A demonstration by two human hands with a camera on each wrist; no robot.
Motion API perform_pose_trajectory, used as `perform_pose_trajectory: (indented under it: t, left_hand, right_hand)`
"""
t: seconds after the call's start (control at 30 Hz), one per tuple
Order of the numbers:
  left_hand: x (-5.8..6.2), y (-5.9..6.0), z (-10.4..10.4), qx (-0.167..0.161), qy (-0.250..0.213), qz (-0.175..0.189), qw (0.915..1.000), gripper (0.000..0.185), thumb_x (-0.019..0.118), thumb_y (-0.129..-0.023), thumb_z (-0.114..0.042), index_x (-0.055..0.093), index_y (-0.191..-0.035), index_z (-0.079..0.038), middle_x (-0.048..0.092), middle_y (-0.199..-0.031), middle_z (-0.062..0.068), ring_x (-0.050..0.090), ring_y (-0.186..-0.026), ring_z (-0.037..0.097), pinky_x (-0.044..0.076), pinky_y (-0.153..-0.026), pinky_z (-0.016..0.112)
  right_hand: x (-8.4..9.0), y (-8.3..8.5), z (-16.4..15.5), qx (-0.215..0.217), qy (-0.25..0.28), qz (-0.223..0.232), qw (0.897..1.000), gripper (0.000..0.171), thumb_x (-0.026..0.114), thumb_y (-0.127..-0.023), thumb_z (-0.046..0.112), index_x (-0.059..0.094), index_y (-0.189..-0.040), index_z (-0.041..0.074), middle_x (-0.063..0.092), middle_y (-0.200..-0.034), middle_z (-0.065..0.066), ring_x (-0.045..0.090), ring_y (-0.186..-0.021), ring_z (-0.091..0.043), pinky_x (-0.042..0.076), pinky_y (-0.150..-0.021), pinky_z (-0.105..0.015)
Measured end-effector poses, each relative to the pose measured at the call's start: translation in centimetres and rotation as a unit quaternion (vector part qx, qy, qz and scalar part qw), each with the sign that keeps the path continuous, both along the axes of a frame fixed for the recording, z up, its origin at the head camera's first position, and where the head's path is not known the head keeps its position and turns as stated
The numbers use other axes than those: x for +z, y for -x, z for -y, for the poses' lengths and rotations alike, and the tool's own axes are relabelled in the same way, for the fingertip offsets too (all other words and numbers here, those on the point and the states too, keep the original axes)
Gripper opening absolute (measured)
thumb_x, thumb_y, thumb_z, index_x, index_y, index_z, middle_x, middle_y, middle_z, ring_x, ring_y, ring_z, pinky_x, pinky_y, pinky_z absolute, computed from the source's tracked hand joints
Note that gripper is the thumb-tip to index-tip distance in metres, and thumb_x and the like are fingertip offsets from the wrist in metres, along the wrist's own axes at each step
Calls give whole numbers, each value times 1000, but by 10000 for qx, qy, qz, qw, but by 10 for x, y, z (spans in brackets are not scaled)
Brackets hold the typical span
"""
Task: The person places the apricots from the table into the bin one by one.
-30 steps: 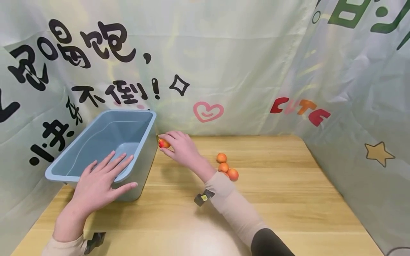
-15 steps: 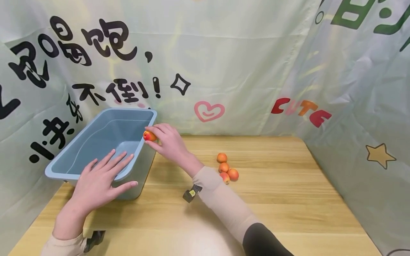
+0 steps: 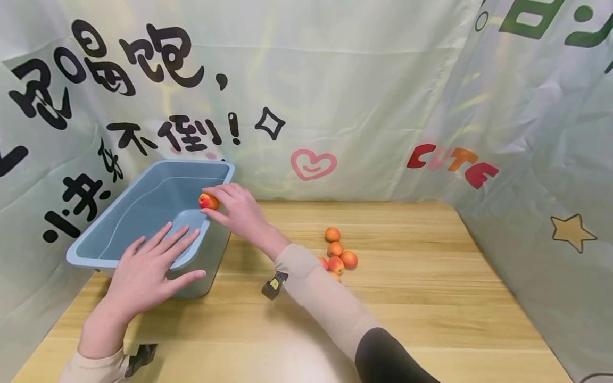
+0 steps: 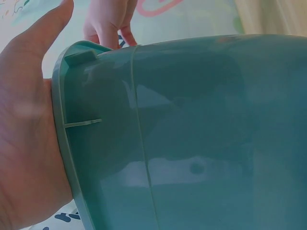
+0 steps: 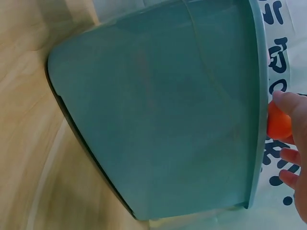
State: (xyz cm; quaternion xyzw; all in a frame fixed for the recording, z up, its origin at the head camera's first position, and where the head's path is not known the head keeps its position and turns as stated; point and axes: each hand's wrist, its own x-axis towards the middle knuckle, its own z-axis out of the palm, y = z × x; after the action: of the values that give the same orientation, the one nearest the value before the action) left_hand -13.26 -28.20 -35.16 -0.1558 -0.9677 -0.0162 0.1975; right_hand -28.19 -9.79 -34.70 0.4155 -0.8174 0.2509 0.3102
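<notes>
Here, the left hand [image 3: 149,270] splays on the tub [image 3: 90,261]; right hand [image 3: 238,211] pinches fruit [image 3: 208,201].

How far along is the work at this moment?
Done: little shows; the left hand rests on the tub, but no fruit is visible on its floor.
In hand: one orange fruit, pinched by the right hand at the rim.
Left, apparently: the fruits on the table, some partly hidden by the sleeve.

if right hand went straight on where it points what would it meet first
Probably the blue tub, at its far-left wall or rim; how high the right hand sits is unclear.
</notes>
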Motion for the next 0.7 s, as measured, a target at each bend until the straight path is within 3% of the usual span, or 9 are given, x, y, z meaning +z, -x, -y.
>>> perform_pose_trajectory:
  t: [0.37,0.7]
  left_hand:
    - [3,0,-2,34,-5,85,10000,85,64,-77,-70,39,-150,-33,50,-148,5,39,-142,32,31,-103,64]
    - [2,-1,-1,-7,3,29,10000,85,64,-78,-68,38,-150,-32,52,-147,7,40,-141,33,32,-102,64]
  right_hand:
    - [-4,1,10,-218,-174,404,9988,47,65,-92,42,60,-132,19,66,-127,5,58,-116,-14,49,-95,-25]
    - [-10,-2,2,-314,-196,433,9984,45,63,-94,42,59,-133,19,66,-126,4,57,-120,-14,47,-101,-26]
